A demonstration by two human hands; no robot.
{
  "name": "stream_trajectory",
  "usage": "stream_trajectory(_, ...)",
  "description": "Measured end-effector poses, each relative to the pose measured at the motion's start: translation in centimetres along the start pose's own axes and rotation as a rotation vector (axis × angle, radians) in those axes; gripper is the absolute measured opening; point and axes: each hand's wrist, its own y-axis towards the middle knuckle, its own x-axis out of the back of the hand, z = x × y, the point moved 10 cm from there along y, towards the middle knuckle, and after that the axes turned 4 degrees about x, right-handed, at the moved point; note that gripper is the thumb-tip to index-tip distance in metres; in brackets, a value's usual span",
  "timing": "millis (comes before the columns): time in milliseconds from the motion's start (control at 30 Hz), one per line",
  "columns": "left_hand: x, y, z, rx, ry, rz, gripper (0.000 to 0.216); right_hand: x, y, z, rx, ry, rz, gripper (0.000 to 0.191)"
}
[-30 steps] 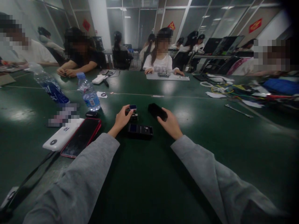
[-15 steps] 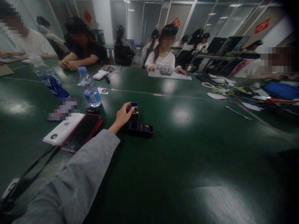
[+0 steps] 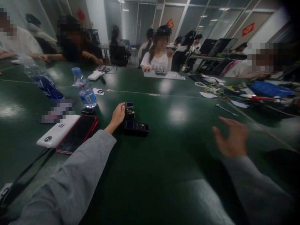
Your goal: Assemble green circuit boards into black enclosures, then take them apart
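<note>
"10"-ish marking (image 3: pixel 61 126) can be seen on the white device (image 3: pixel 57 132); right hand (image 3: pixel 234 137) is spread wide, left hand (image 3: pixel 118 113) is placed by the little screened gadget (image 3: pixel 130 110), grip can't be told.

A red-edged phone (image 3: pixel 77 135) is laid beside a white device (image 3: pixel 58 130). A wrench (image 3: pixel 227 110) is seen near tangled cables (image 3: pixel 213 90).

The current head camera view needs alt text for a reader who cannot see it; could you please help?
A person's left hand is at a small screened device on a green table, beyond a black handheld device. The blurred right hand is open and empty. A phone and a bottle are further left.
</note>
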Motion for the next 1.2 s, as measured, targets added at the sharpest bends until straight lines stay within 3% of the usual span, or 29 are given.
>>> stream_trajectory(67,-0.3,0.1,0.5,0.015,-0.033,0.025,0.039,-3.9,1.5,5.3,0.103,0.084,0.040,0.047)
stream_trajectory(133,-0.8,0.1,0.5,-0.009,-0.058,0.070,0.048,-10.1,2.6,11.8,0.216,0.192,0.259,0.047)
stream_trajectory(200,-1.0,0.1,0.4,-0.032,-0.059,0.085,0.052,-14.7,3.2,17.9,0.357,0.268,0.411,0.049)
stream_trajectory(300,-1.0,0.0,-0.1,-0.060,-0.019,0.095,0.057,-17.6,4.4,21.9,0.385,0.350,0.451,0.049)
stream_trajectory(500,-1.3,-0.8,-1.9,-0.056,0.071,0.185,0.065,-18.5,4.7,21.4,0.337,0.449,0.522,0.045)
stream_trajectory(667,-1.5,-1.1,-2.5,-0.074,0.135,0.220,0.059,-18.7,4.5,21.4,0.316,0.475,0.537,0.042)
stream_trajectory(800,-1.7,-0.8,-1.8,-0.093,0.154,0.207,0.049,-18.4,5.0,20.2,0.209,0.556,0.454,0.031)
stream_trajectory(1000,-1.9,-0.3,-0.7,-0.093,0.144,0.194,0.042,-18.9,5.6,17.5,0.008,0.706,0.335,0.028)
stream_trajectory(1200,-1.8,-0.5,-1.0,-0.080,0.144,0.200,0.039,-21.0,5.2,14.5,-0.222,0.719,0.365,0.034)
